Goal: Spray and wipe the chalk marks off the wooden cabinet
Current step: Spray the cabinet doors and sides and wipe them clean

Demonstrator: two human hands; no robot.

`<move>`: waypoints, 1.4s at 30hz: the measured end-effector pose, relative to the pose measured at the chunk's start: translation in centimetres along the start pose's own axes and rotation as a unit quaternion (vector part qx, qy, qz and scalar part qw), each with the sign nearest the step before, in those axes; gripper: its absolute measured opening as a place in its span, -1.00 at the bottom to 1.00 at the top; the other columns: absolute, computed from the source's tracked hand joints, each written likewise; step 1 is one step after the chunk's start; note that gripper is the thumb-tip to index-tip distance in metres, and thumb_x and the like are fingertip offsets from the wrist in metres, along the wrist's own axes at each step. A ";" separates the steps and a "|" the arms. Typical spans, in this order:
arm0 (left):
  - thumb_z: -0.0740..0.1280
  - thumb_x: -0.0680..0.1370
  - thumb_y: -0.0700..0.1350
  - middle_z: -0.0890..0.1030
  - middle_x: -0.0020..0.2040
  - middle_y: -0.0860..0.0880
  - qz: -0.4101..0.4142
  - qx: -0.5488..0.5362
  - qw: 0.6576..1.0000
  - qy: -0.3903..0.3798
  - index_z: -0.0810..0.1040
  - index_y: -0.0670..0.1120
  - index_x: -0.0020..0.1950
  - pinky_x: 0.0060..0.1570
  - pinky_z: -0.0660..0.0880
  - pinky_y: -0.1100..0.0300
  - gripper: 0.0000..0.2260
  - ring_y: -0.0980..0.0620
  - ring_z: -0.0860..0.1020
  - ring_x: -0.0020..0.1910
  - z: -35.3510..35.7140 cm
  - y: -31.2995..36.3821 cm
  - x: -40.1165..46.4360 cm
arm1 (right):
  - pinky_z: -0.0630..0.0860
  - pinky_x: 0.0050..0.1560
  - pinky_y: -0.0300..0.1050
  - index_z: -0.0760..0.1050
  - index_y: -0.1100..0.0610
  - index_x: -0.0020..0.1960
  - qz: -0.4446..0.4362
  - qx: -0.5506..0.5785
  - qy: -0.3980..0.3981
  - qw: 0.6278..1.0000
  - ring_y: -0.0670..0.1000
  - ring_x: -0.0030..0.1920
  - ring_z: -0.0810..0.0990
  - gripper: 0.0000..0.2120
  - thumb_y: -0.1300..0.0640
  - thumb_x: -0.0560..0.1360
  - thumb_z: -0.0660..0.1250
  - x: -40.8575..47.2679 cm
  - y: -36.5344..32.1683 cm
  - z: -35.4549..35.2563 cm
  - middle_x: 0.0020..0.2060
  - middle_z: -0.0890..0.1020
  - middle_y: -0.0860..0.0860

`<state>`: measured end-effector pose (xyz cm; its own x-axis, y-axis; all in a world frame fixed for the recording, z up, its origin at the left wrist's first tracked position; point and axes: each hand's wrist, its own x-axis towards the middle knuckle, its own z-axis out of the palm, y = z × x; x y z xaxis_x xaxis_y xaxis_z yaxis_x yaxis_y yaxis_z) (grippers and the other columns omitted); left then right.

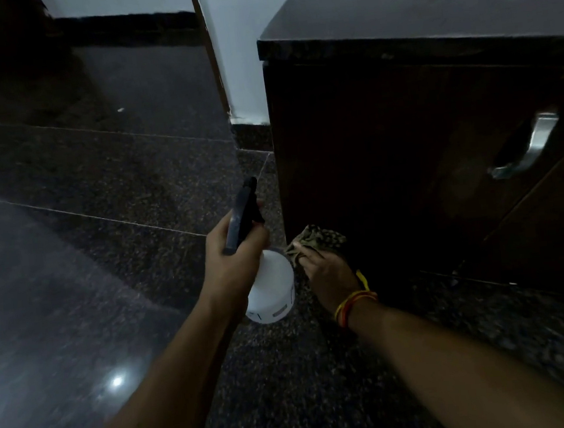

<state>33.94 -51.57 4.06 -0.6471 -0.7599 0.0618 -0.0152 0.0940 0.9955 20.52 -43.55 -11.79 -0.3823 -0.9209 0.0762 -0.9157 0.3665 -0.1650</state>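
The left hand [233,252] gripped the neck of a white bottle [273,289] just beside the cabinet's [388,156] lower left corner, its dark nozzle tilted up and away. The right hand [330,271] clutched a bunched cloth [317,238] pressed against the cabinet's dark side, low down near the floor [101,195]. A handle [534,147] shone on the cabinet's front. No chalk marks could be made out in the dim light.

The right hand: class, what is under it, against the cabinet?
A crumpled cloth shows under the right hand, against the cabinet's dark side near its bottom corner. The wood beneath the cloth is covered.
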 end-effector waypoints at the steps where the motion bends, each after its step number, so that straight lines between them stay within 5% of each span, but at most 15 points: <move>1: 0.24 0.57 -0.34 0.42 -0.24 -0.15 0.000 -0.002 1.000 -0.003 0.58 -0.15 0.12 -0.37 0.37 0.36 -0.78 0.08 0.40 -0.30 0.2 0.0 -0.1 | 0.40 0.04 -0.27 0.65 0.10 -0.14 0.004 -0.010 0.010 1.000 -0.01 -0.11 0.68 -0.73 0.23 0.34 0.19 -0.4 0.3 -0.1 0.07 0.67 0.02; 3: 0.24 0.57 -0.34 0.40 -0.26 -0.14 0.003 -0.001 1.000 -0.006 0.58 -0.16 0.14 -0.37 0.36 0.37 -0.78 0.09 0.39 -0.32 0.4 -0.1 -0.2 | 0.43 0.20 -0.23 0.60 0.12 0.12 0.012 -0.077 -0.019 0.997 -0.01 0.21 0.57 -0.64 0.23 0.44 0.14 -1.6 1.2 -0.6 0.27 0.55 0.01; 5: 0.25 0.56 -0.34 0.41 -0.24 -0.14 0.005 -0.001 1.000 -0.006 0.57 -0.21 0.11 -0.37 0.37 0.35 -0.82 0.07 0.39 -0.31 0.7 -0.2 -0.3 | 0.15 0.45 -0.10 0.27 0.10 0.45 -0.022 -0.201 -0.075 0.976 0.00 0.51 0.11 -0.56 0.19 0.58 0.04 -3.1 2.2 -2.0 0.48 0.25 -0.01; 8: 0.29 0.50 -0.24 0.42 -0.22 -0.14 0.011 -0.003 1.000 -0.011 0.51 -0.35 0.02 -0.35 0.34 0.29 -0.82 0.01 0.35 -0.29 1.3 -0.2 -0.3 | 0.01 0.46 -0.01 -0.02 0.06 0.54 -0.039 -0.260 -0.084 0.961 0.04 0.53 -0.23 -0.52 0.11 0.64 0.00 -4.4 2.8 -5.6 0.54 0.02 -0.01; 11: 0.28 0.47 -0.21 0.43 -0.25 -0.15 0.021 -0.016 1.000 -0.016 0.50 -0.37 0.00 -0.37 0.36 0.33 -0.77 0.06 0.40 -0.32 2.0 0.1 -0.5 | 0.33 0.33 -0.04 0.41 0.03 0.38 -0.033 -0.265 -0.027 0.963 0.05 0.50 0.17 -0.48 0.02 0.43 0.37 -4.4 2.8 -8.3 0.35 0.45 0.00; 13: 0.28 0.53 -0.30 0.42 -0.30 -0.13 0.022 -0.016 1.000 -0.014 0.51 -0.37 0.01 -0.39 0.36 0.36 -0.86 0.17 0.41 -0.38 2.4 0.3 -0.5 | 0.33 0.30 -0.01 0.50 0.05 0.28 -0.032 -0.249 0.025 0.968 0.08 0.45 0.29 -0.54 0.07 0.39 0.34 -4.1 2.9 -9.5 0.22 0.56 0.02; 16: 0.24 0.56 -0.34 0.40 -0.31 -0.06 0.028 -0.017 0.999 -0.006 0.50 -0.37 -0.04 -0.42 0.34 0.39 -0.91 0.18 0.38 -0.39 2.8 0.6 -0.4 | 0.08 0.36 -0.01 0.38 0.04 0.39 -0.022 -0.286 0.084 0.954 0.09 0.49 0.18 -0.47 0.14 0.44 0.04 -3.3 2.5 -12.4 0.31 0.49 0.01; 21: 0.23 0.57 -0.30 0.44 -0.26 -0.06 0.031 -0.034 0.999 0.010 0.51 -0.22 -0.09 -0.40 0.34 0.39 -0.90 0.19 0.39 -0.38 2.9 0.8 -0.4 | 0.00 0.41 0.02 0.21 0.06 0.49 0.022 -0.287 0.188 0.939 0.13 0.50 0.09 -0.41 0.22 0.46 -0.07 -2.5 2.0 -16.5 0.36 0.42 0.04; 29: 0.24 0.57 -0.32 0.40 -0.33 -0.08 0.033 -0.037 0.999 0.006 0.45 -0.10 -0.25 -0.43 0.34 0.44 -0.78 0.21 0.39 -0.42 4.1 1.6 -1.0 | 0.06 0.42 0.10 0.09 0.02 0.52 0.101 -0.208 0.335 0.913 0.19 0.50 0.11 -0.34 0.31 0.48 0.18 -2.4 1.1 -20.1 0.34 0.41 0.05; 34: 0.24 0.57 -0.31 0.44 -0.22 -0.21 0.043 -0.040 0.998 -0.022 0.55 -0.19 -0.02 -0.38 0.38 0.41 -0.89 -0.03 0.41 -0.24 4.6 2.5 -1.2 | 0.15 0.40 0.20 0.08 0.03 0.52 0.201 -0.168 0.395 0.881 0.25 0.49 0.12 -0.34 0.28 0.48 0.19 -3.8 2.1 -20.5 0.43 0.32 0.09; 42: 0.25 0.59 -0.28 0.46 -0.18 -0.20 0.033 -0.044 0.997 -0.045 0.59 -0.09 0.09 -0.33 0.42 0.34 -0.82 -0.03 0.43 -0.20 5.1 3.2 -1.6 | 0.07 0.44 0.22 0.01 0.16 0.53 0.278 -0.068 0.471 0.834 0.32 0.49 0.03 -0.35 0.32 0.49 0.14 -3.2 0.8 -21.9 0.51 0.17 0.15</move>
<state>31.10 -46.77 6.76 -0.7105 -0.6926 0.1243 0.0932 0.0826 0.9922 18.27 -37.37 9.33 -0.6217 -0.1129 0.7751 -0.5445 0.7736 -0.3241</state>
